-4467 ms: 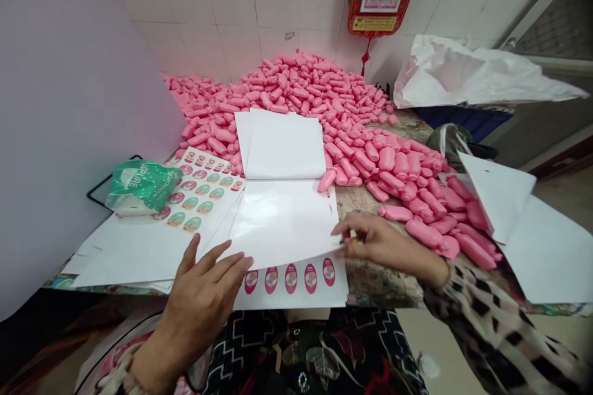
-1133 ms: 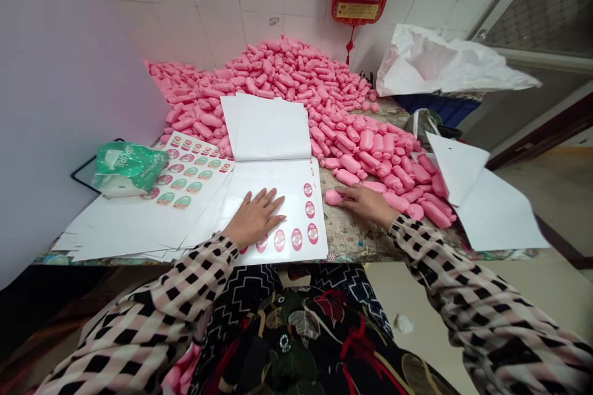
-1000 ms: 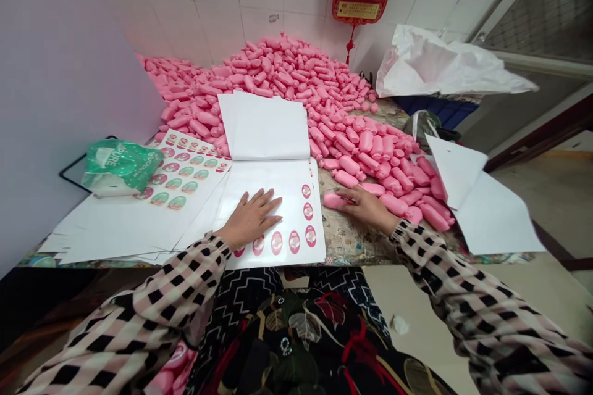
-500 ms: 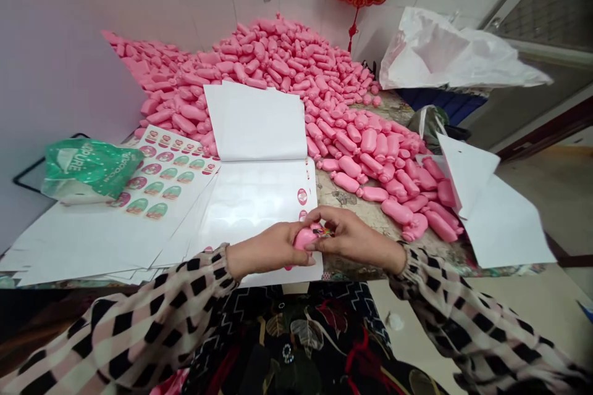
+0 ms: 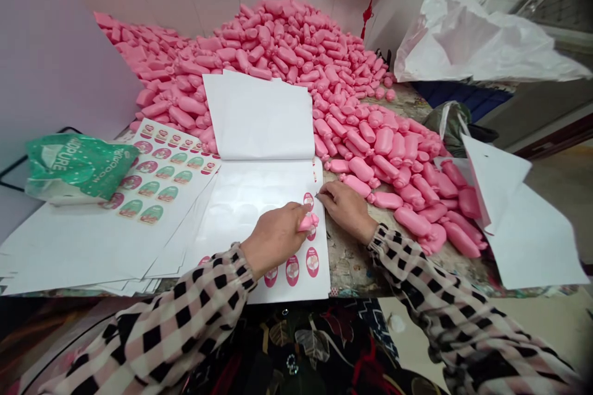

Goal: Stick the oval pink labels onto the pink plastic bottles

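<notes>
My left hand (image 5: 280, 231) is closed around a small pink plastic bottle (image 5: 309, 222), whose narrow neck end pokes out to the right. It hovers over a white sticker sheet (image 5: 231, 222) with pink oval stickers (image 5: 292, 270) along its right and lower parts. At the sheet's right edge, my right hand (image 5: 345, 207) pinches a thin dark-tipped tool (image 5: 317, 196), mostly hidden by the fingers. Its tip is beside an upper oval sticker (image 5: 308, 200). The sheet's white upper flap (image 5: 264, 117) is folded back against the bottles.
A large heap of pink bottles (image 5: 287, 43) fills the back and right of the table. Sheets with pink and green stickers (image 5: 149, 189) lie left, under a green plastic bag (image 5: 78, 166). White paper (image 5: 532, 228) and a white plastic bag (image 5: 486, 43) are on the right.
My hands have parted. My left hand keeps the pink bottle, while my right hand has moved from the bottle to the sheet's right edge. The view has shifted slightly.
</notes>
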`<state>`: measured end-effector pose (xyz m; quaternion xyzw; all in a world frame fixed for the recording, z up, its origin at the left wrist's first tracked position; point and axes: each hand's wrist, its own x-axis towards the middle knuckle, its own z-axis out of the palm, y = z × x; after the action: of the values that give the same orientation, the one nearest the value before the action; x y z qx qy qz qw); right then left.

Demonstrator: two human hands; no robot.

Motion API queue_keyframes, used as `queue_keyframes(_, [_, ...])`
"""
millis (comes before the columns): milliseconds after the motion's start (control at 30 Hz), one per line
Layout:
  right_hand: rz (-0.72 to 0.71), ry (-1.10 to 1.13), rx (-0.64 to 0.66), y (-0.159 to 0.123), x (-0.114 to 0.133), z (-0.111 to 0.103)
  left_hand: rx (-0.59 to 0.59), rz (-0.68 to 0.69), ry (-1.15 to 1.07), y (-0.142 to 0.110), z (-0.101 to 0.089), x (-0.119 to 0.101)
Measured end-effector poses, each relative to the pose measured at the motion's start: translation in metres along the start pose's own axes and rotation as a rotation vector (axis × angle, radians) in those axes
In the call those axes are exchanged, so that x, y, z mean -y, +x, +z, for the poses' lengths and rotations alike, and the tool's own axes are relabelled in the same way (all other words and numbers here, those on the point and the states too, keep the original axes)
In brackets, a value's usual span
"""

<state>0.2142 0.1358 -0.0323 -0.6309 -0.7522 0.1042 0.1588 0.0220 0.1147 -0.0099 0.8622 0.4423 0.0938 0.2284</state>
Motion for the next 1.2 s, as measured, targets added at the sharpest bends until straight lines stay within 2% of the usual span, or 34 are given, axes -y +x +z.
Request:
queue_keyframes(200, [-0.055,-0.067,-0.018,0.001,0.001,-0.001,0.100,-0.039,0.111,0.003,0.007,-0.001])
queue_keyframes(367, [-0.107,-0.056,0.041,0.005,-0.002,-0.006,0.137,-0.062,0.109,0.005,0.006,-0.002])
queue_keyframes(767, [-0.153,0.040,0.042,0.012,-0.010,-0.004,0.123,-0.049,0.148,0.007,0.006,-0.005])
queue_keyframes(1000, [-0.100,0.227,0.069,0.013,-0.019,0.005,0.113,-0.038,0.155,0.006,0.009,-0.003])
queue_keyframes(1200, [-0.020,0.308,-0.012,0.007,-0.013,0.013,0.117,-0.040,0.178,0.007,0.009,-0.004])
